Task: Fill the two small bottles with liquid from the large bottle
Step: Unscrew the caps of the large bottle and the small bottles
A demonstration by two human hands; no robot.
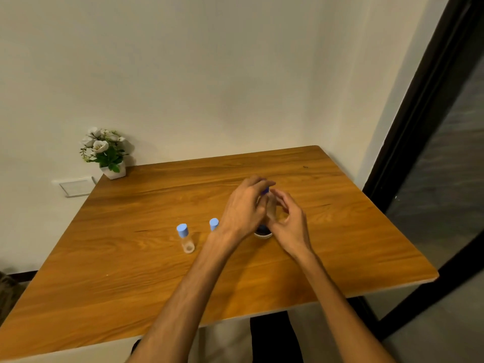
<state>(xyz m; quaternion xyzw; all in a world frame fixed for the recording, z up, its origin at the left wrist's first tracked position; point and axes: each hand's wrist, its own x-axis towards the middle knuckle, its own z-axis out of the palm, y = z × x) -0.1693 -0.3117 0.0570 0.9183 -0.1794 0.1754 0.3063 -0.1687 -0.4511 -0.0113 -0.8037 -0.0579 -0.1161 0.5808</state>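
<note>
A large clear bottle with a dark blue cap stands upright on the wooden table, mostly hidden between my hands. My left hand curls over its top with fingers on the cap. My right hand wraps around the bottle's body from the right. One small clear bottle with a light blue cap stands upright to the left. A second small bottle stands beside it, with only its light blue cap showing behind my left wrist.
A small white pot of white flowers sits at the table's far left corner against the wall. A white wall socket plate lies below it. A dark glass door frame runs along the right, close to the table edge.
</note>
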